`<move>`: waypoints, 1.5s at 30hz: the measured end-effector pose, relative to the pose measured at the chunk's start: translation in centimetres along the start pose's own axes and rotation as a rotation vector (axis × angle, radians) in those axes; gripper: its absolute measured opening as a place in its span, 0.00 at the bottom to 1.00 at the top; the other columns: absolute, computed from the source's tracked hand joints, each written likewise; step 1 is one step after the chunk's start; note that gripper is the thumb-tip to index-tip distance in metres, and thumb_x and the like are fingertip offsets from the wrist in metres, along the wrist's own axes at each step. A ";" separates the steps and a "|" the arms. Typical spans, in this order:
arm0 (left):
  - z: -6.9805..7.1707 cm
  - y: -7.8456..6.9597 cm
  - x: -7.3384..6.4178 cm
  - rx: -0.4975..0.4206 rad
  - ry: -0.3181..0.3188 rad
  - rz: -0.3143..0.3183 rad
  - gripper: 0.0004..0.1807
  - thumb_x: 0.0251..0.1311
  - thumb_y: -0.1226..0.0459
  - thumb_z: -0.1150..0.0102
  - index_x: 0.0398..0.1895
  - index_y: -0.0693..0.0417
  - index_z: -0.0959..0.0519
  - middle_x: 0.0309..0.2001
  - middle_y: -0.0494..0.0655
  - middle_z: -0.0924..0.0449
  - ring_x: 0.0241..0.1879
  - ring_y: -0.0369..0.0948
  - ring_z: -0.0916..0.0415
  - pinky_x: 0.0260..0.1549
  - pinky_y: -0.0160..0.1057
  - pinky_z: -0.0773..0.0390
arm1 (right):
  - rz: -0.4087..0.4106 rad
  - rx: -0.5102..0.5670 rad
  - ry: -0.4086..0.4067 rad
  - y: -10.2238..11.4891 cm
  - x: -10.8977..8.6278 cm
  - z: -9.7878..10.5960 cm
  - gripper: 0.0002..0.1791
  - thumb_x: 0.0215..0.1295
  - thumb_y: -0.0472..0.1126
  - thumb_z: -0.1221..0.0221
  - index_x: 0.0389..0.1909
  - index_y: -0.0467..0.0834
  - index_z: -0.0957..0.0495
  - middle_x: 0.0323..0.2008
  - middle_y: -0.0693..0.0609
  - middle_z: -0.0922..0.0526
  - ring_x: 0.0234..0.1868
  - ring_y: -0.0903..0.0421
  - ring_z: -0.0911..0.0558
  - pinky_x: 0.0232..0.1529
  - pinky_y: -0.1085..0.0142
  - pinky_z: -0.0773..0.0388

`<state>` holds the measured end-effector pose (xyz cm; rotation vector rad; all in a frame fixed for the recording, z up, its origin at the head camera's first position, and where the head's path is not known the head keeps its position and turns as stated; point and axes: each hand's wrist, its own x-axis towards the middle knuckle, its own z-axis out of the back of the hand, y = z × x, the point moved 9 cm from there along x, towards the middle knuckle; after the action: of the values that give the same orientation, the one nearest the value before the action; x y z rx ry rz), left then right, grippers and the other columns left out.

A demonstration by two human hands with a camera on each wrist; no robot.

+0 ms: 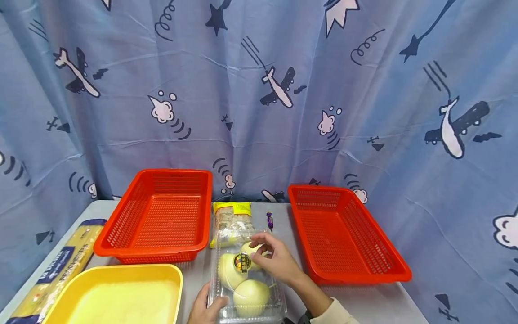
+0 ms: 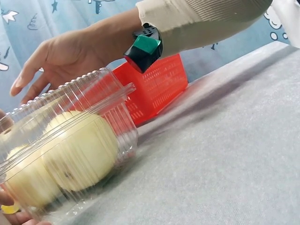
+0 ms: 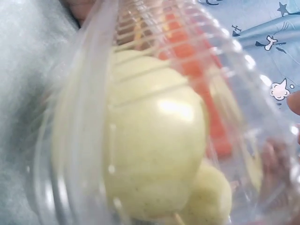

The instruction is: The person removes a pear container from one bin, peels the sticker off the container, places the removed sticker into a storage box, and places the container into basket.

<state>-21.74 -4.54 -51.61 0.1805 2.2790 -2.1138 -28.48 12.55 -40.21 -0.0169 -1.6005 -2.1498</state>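
A clear plastic clamshell box (image 1: 277, 292) holds three pale yellow, round fruits (image 1: 251, 294), with a round dark-and-yellow sticker (image 1: 242, 262) on its lid. My left hand (image 1: 202, 308) grips the box's near left side, the thumb over the edge. Above the lid, my right hand (image 1: 279, 258) is loosely bent, thumb and forefinger close to the sticker with a gap between them. Ridged lid and fruit fill much of the right wrist view. In the left wrist view the box stands upright on the grey table (image 2: 225, 154), lid closed.
A yellow-topped packet (image 1: 232, 216) lies behind the box, and a purple-wrapped candy (image 1: 270, 221) is beside it. Red baskets stand left (image 1: 170, 220) and right (image 1: 340, 243). At the near left are a yellow tray (image 1: 121, 270) and a long yellow-and-blue package (image 1: 60, 265).
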 end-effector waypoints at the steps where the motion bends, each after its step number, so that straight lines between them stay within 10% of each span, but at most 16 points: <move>1: 0.0 0.0 0.0 0.003 -0.002 -0.004 0.37 0.56 0.65 0.43 0.65 0.77 0.43 0.46 0.61 0.23 0.39 0.47 0.23 0.41 0.43 0.24 | 0.005 -0.006 0.001 0.0 0.1 -0.1 0.19 0.59 0.29 0.38 0.52 0.35 0.25 0.43 0.35 0.22 0.34 0.49 0.23 0.34 0.66 0.24; 14: 0.2 0.2 0.1 0.070 -0.013 0.032 0.36 0.58 0.63 0.43 0.65 0.75 0.42 0.46 0.61 0.23 0.40 0.48 0.24 0.41 0.44 0.25 | 0.082 -0.175 -0.002 2.3 0.2 -1.7 0.19 0.55 0.24 0.39 0.49 0.31 0.25 0.39 0.38 0.20 0.31 0.51 0.22 0.32 0.63 0.21; 24: 0.3 0.5 0.3 0.097 -0.011 0.066 0.39 0.58 0.60 0.42 0.66 0.74 0.42 0.48 0.62 0.24 0.42 0.49 0.25 0.41 0.45 0.25 | 0.084 -0.306 0.014 -0.3 0.6 -2.1 0.21 0.55 0.30 0.35 0.51 0.36 0.24 0.40 0.44 0.19 0.31 0.56 0.22 0.31 0.66 0.22; 45: 0.5 0.4 0.3 0.119 -0.049 0.062 0.37 0.58 0.60 0.43 0.66 0.75 0.42 0.46 0.62 0.23 0.41 0.48 0.25 0.41 0.44 0.25 | -0.020 -0.502 0.100 -0.1 1.5 -2.6 0.19 0.58 0.39 0.34 0.51 0.44 0.21 0.39 0.51 0.20 0.29 0.63 0.25 0.30 0.68 0.27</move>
<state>-21.99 -5.01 -52.10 0.1972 2.0940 -2.1982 -29.20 9.64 -40.78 -0.0495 -0.9779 -2.4682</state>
